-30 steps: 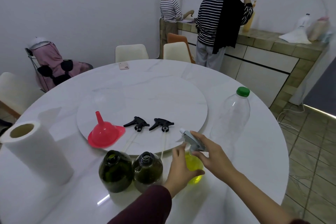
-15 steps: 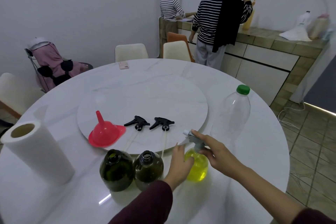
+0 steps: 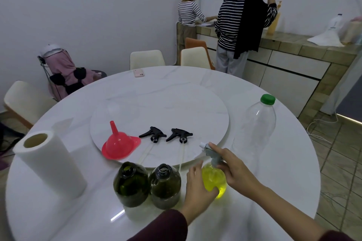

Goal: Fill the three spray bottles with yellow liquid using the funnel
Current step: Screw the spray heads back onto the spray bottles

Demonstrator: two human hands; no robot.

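With your left hand [image 3: 197,186] cupping the full, likely slick yellow bottle [image 3: 214,181], keep hold low while your right hand [image 3: 233,168] pinches its sprayer [image 3: 212,155].

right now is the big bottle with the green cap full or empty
Empty, apparently: the big clear bottle stands upright, capped, with no liquid visible through its walls.

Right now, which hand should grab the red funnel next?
Probably the left hand: the red funnel lies on its side of the table, and the right hand grips the grey sprayer.
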